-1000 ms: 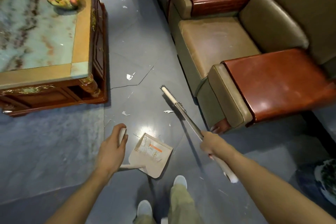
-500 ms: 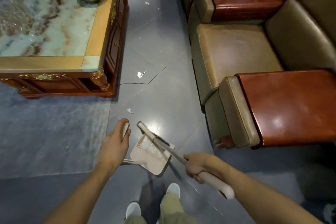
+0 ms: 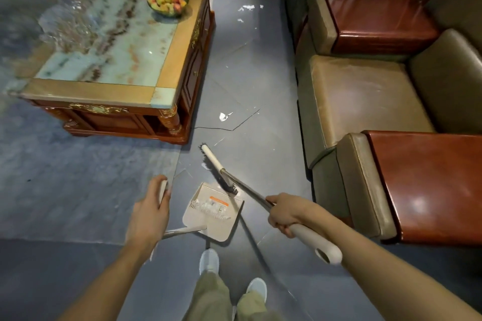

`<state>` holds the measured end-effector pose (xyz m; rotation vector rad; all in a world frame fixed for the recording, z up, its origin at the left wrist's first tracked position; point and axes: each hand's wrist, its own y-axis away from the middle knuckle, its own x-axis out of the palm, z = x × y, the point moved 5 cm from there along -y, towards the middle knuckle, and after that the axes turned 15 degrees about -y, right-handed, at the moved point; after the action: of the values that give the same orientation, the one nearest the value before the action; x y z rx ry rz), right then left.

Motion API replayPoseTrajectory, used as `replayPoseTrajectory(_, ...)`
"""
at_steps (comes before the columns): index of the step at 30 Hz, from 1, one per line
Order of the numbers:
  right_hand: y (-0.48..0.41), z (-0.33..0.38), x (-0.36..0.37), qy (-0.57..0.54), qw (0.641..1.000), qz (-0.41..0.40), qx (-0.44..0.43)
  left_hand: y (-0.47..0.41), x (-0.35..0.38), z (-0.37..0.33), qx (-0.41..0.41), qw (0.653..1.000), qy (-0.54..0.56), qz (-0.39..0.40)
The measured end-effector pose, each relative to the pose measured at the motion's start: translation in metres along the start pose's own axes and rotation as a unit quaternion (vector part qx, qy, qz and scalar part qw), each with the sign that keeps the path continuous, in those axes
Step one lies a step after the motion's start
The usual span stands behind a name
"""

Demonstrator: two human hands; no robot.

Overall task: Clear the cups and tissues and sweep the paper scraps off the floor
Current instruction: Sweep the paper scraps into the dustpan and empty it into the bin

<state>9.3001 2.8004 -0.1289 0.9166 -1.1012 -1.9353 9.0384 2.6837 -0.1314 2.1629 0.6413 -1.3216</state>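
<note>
Two hands: both busy, one tool each.
Table (image 3: 167,70): far L, fruit bowl (image 3: 168,1) on top.
L hand (image 3: 150,212): clenched round white grip at top of dustpan handle.
Dustpan (image 3: 216,227): flat on floor btwn my hands, swept bits (image 3: 208,207) lying inside.
Broom (image 3: 212,161): head down on floor, near end of bristles at pan's front lip.
Loose scraps (image 3: 224,116): one ahead of broom nr table corner; cluster (image 3: 245,6) farther up, btwn table & sofa.
R hand (image 3: 287,214): wrapped tight round broom shaft, just above pale grip.
Sofa (image 3: 365,94): R side.
</note>
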Motion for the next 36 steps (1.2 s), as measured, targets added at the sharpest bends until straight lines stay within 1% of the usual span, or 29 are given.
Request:
replayPoseTrajectory(5,-0.033,0.058,0.002,0.09,0.994,-0.051,-0.04,-0.034,-0.018,0.036,-0.05,0.998,0.03,-0.014)
replayPoseTrajectory(8,-0.063,0.091,0.006,0.154,0.985,-0.074,-0.037,-0.067,-0.026,0.053,-0.066,0.997,0.04,-0.019)
replayPoseTrajectory(10,-0.085,0.113,0.01,0.178,0.98,-0.081,-0.03,-0.095,-0.03,0.061,-0.079,0.996,0.045,-0.02)
replayPoseTrajectory(13,-0.111,0.138,0.027,0.209,0.976,-0.054,-0.014,-0.129,-0.036,0.067,-0.083,0.995,0.053,-0.011)
replayPoseTrajectory(16,-0.125,0.154,0.053,0.216,0.976,0.01,0.005,-0.157,-0.04,0.066,-0.071,0.995,0.064,-0.001)
replayPoseTrajectory(19,-0.122,0.165,0.062,0.181,0.979,0.081,0.037,-0.178,-0.041,0.053,-0.038,0.997,0.069,0.014)
replayPoseTrajectory(20,-0.12,0.17,0.056,0.154,0.983,0.09,0.046,-0.184,-0.041,0.05,-0.029,0.997,0.069,0.018)
replayPoseTrajectory(22,-0.113,0.178,0.035,0.06,0.991,0.096,0.073,-0.195,-0.041,0.044,-0.014,0.997,0.064,0.027)
replayPoseTrajectory(24,-0.106,0.187,0.011,-0.02,0.99,0.105,0.098,-0.207,-0.041,0.034,0.015,0.998,0.052,0.039)
replayPoseTrajectory(25,-0.103,0.192,-0.001,-0.04,0.989,0.105,0.1,-0.213,-0.041,0.027,0.032,0.998,0.046,0.042)
replayPoseTrajectory(29,-0.11,0.207,-0.052,-0.067,0.994,0.054,0.071,-0.249,-0.042,-0.01,0.076,0.996,0.033,0.026)
replayPoseTrajectory(33,-0.134,0.217,-0.114,-0.099,0.994,-0.01,0.037,-0.291,-0.042,-0.047,0.088,0.995,0.042,-0.005)
replayPoseTrajectory(36,-0.166,0.231,-0.167,-0.084,0.995,-0.059,0.014,-0.33,-0.038,-0.076,0.095,0.995,0.02,-0.014)
